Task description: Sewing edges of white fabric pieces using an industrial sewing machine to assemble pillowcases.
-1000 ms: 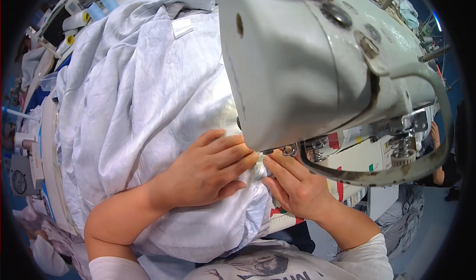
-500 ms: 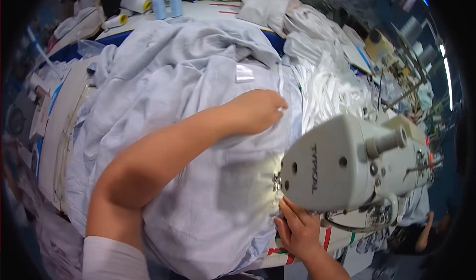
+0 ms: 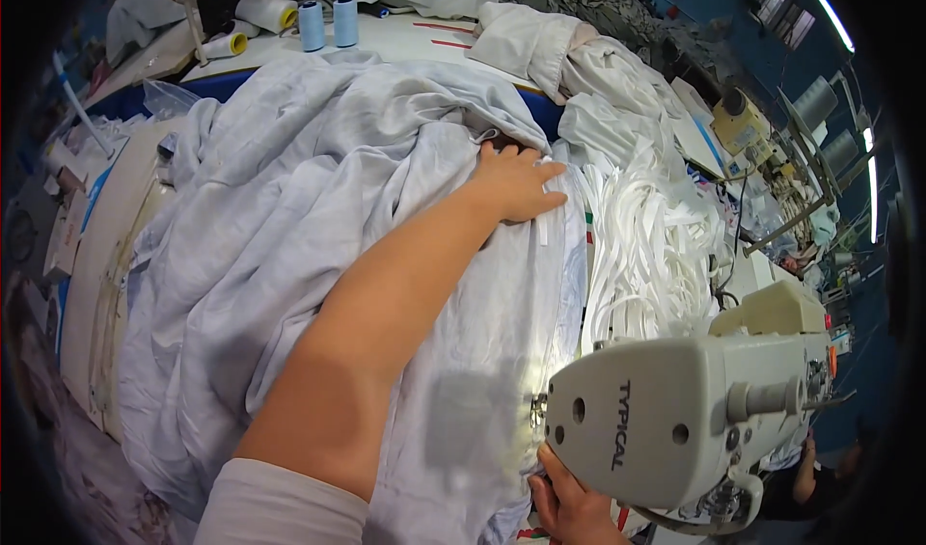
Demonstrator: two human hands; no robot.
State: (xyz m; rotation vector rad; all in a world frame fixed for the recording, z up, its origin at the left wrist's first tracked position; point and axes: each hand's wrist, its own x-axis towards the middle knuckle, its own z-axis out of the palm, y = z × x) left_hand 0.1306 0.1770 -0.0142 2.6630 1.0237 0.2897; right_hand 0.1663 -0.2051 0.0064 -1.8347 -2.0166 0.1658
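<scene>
A large pale white cloth (image 3: 280, 217) lies in loose folds across the sewing table. My left hand (image 3: 521, 180) rests on its far right part, fingers spread, beside a dark gap under a fold. Near that hand a narrow white strip hangs along the cloth's right edge. The sewing machine (image 3: 627, 420) stands at the right, its lamp lighting the cloth around the presser foot (image 3: 538, 410). Just in front of the foot, my right hand (image 3: 571, 506) has its index finger stretched toward the cloth edge and its thumb apart. The machine head hides some of its fingers.
A heap of white tapes (image 3: 646, 256) lies right of the cloth, beyond the machine. Light-blue thread cones (image 3: 312, 26) stand on the far table, near a bundle of off-white cloth (image 3: 526, 43). A pale panel (image 3: 106, 285) borders the left. Another person shows at the lower right.
My left hand has moved farther away along the cloth, and its curled fingers have spread. The machine and my right hand appear lower in the picture. The folds at the left have shifted.
</scene>
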